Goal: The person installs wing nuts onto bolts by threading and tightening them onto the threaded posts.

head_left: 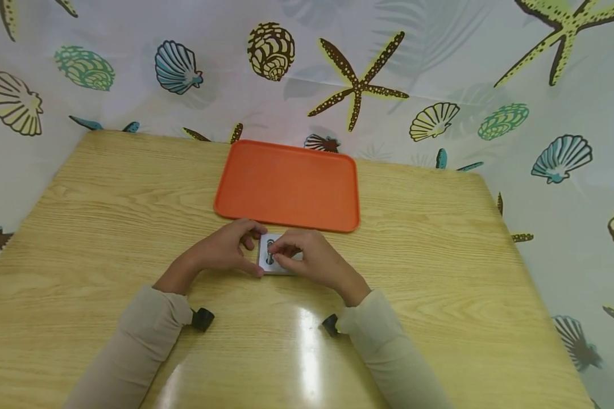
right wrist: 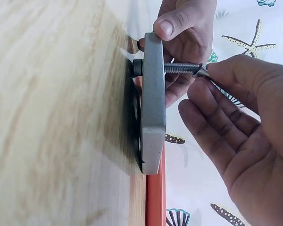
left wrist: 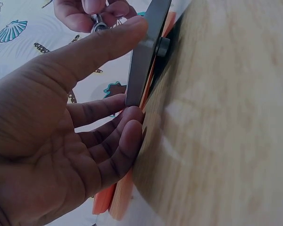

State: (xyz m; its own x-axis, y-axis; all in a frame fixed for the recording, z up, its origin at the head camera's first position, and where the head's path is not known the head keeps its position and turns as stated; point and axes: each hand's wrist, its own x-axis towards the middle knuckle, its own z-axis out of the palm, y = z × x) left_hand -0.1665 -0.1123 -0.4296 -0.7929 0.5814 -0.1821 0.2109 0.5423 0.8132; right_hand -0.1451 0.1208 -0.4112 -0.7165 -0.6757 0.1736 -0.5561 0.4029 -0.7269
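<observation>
A flat grey metal plate (head_left: 263, 260) with a slot in its face is between my two hands, just in front of the orange tray. My left hand (head_left: 225, 250) holds it at its left end, thumb at the near edge and index finger at the far one. Through the plate runs a threaded bolt (right wrist: 179, 68); its dark head (right wrist: 137, 67) shows on the underside, toward the table. My right hand (head_left: 312, 255) pinches a small shiny metal nut (right wrist: 201, 71) at the bolt's upper end between thumb and index finger. Those fingertips partly cover the nut.
The orange tray (head_left: 291, 184) lies on the wood-grain table (head_left: 419, 250) beyond the plate. A white cloth (head_left: 215, 113) printed with seashells and starfish hangs behind and along the table's sides. Black wrist pieces (head_left: 202, 320) stick out from both sleeves.
</observation>
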